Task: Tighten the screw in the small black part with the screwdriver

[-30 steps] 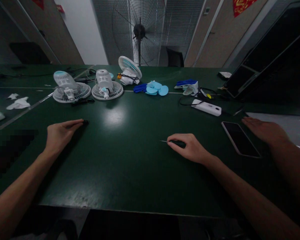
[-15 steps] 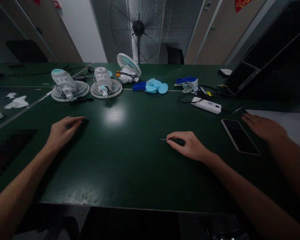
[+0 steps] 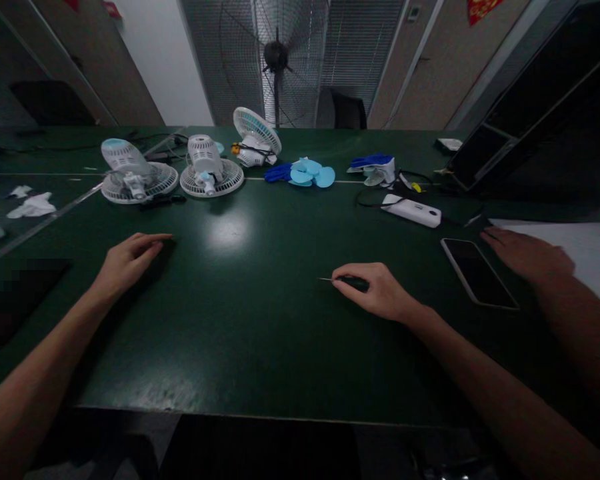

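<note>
At the green table (image 3: 260, 347), a dark-handled, thin-tipped tool (image 3: 357, 284) is held in the curled right hand (image 3: 383, 290), tip pointed left. The left hand (image 3: 126, 263) is seen partly open; whether anything is held cannot be determined. Beyond, a light-blue fan blade (image 3: 311, 173) is noted.

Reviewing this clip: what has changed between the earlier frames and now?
The left hand has loosened its pinch: the index finger points out straight, apart from the thumb. The small black piece seen at its fingertips a second ago can no longer be clearly made out. The right hand still holds the dark-handled tool; the white fans and phone stayed put.
</note>
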Demonstrator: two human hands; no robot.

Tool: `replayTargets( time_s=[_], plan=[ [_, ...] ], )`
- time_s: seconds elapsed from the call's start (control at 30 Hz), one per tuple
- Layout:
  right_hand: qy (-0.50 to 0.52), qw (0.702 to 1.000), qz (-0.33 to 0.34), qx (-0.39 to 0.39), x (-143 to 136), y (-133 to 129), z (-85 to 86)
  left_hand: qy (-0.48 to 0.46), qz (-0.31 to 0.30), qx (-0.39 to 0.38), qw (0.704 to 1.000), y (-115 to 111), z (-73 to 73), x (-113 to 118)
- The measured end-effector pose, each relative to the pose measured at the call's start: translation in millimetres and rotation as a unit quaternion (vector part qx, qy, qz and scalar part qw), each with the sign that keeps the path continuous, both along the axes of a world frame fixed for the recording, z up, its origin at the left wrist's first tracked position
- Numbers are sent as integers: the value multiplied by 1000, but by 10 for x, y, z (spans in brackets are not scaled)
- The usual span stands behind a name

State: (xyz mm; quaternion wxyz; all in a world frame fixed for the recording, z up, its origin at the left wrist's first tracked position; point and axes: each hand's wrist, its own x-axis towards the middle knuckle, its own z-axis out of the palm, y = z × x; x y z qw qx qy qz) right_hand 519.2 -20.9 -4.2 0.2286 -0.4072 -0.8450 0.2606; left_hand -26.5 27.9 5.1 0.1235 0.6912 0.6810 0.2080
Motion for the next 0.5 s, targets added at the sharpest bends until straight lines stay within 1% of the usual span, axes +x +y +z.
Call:
replayTargets(
  time_s=[0.13,0.3,0.5],
  plan=[
    [-2,1000,0,9,-3,3,-7,-9,5,-21,1000,-15,52,37],
    [2,1000,-1,10,-4,-4,9,-34,23,-39,998,16,38,-9],
    [7,1000,2,5,4,-4,4,-27,22,-20,999,-7,28,-1]
  ],
)
